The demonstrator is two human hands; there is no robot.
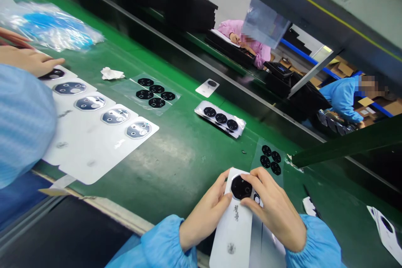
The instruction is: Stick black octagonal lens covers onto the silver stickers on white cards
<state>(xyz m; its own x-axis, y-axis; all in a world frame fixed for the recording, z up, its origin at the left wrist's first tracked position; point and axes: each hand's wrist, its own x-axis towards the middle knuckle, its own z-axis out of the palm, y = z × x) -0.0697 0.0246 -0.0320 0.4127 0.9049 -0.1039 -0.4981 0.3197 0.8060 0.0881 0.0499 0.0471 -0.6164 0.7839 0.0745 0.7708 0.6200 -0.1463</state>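
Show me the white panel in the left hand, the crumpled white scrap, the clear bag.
White panel point(233, 232): head view, face between printed marks.
Crumpled white scrap point(112, 73): head view, its middle.
Clear bag point(59, 29): head view, over its blue contents.

Overlapped panels point(97, 150) are laid in a row at left on the counter point(176, 155); a bag point(56, 29) is placed behind them. Rightward across the middle, a crumpled scrap point(112, 74), five discs point(157, 88), then a three-disc strip point(241, 125) are set (small card point(204, 89) just behind the strip). One panel point(230, 230) is held between the left hand point(205, 213) and right hand point(276, 203) at the near edge; four discs point(265, 161) are laid behind it, to the right.
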